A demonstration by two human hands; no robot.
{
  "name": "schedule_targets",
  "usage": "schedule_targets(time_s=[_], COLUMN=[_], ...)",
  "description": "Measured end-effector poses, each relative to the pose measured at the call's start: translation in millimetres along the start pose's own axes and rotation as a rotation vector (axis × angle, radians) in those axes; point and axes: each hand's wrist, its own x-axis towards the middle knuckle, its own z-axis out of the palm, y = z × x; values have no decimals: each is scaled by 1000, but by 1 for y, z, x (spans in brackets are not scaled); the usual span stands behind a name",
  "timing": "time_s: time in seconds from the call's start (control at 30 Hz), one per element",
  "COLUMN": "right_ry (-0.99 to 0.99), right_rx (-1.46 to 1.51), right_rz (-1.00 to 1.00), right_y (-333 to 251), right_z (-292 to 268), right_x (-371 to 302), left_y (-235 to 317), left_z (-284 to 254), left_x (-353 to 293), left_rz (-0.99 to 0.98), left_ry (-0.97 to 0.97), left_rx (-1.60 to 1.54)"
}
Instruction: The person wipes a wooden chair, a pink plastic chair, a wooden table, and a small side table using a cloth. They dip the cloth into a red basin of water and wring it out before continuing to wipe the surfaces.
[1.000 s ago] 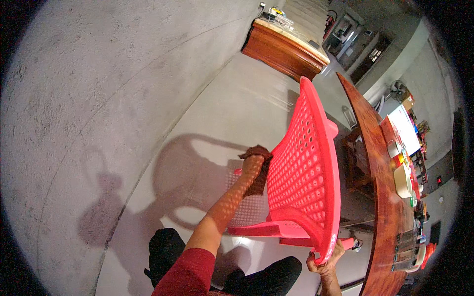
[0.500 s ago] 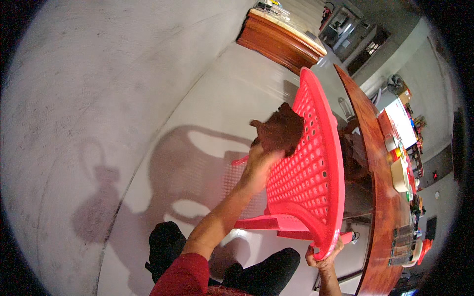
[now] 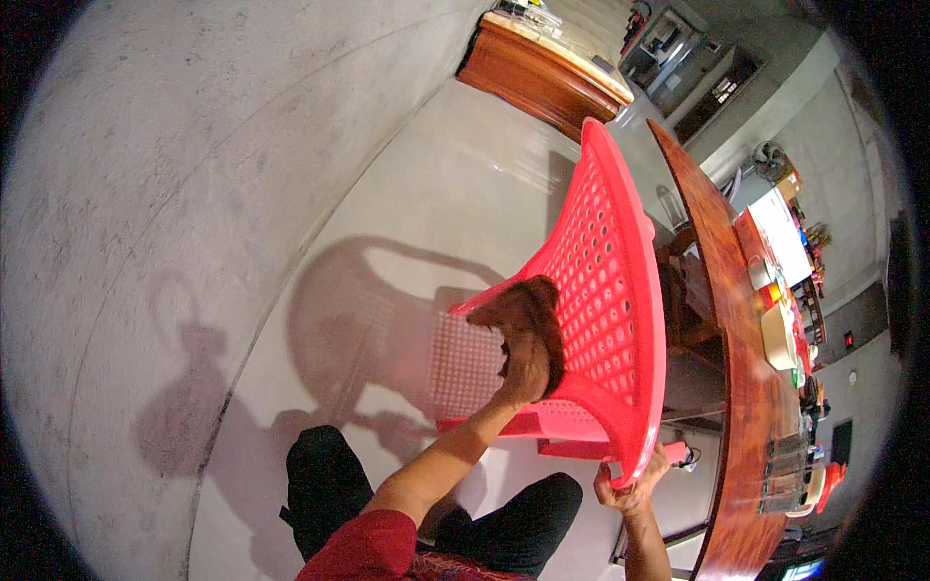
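Floor (image 3: 436, 165): pale, smooth, bounded on the left by a grey wall (image 3: 174, 155). Table (image 3: 746, 407): reddish-brown wood, along the right side, its long left edge facing the work. Cabinet (image 3: 538, 76): wooden, light-topped, near the floor's far edge.

Pink plastic chair (image 3: 612, 339): located between the floor's wall edge and the table's left edge, nearer the latter. Its backrest, perforated, has its broad face turned left; its long axis, as viewed, runs from the far end down toward the person, where the rim narrows (whether all legs bear on the floor cannot be determined).

Brown cloth (image 3: 533, 302): bunched, lying over the lower left part of the backrest's face, apparently in contact.

Left hand (image 3: 526, 370): grip closed on the cloth, which extends beyond the fingers on the far side. This hand is the nearer to the perforated face; that face lies immediately to its right.

Right hand (image 3: 632, 492): grip closed around the chair's near rim end, below and to the right of the left hand.
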Motion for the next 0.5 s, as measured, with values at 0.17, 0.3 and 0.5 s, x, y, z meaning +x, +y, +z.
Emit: schedule_targets(time_s=[0.17, 0.3, 0.5], right_ry=[-61, -50, -83], right_rx=[-39, -35, -32], right_rz=[3, -11, -5], right_y=[13, 17, 14], right_z=[0, 1, 1], right_x=[-9, -11, -8], left_y=[-10, 23, 157], left_z=[8, -18, -43], left_x=[3, -31, -31], left_rz=[-579, -747, -318], left_ry=[207, 179, 200], left_rx=[-358, -534, -781])
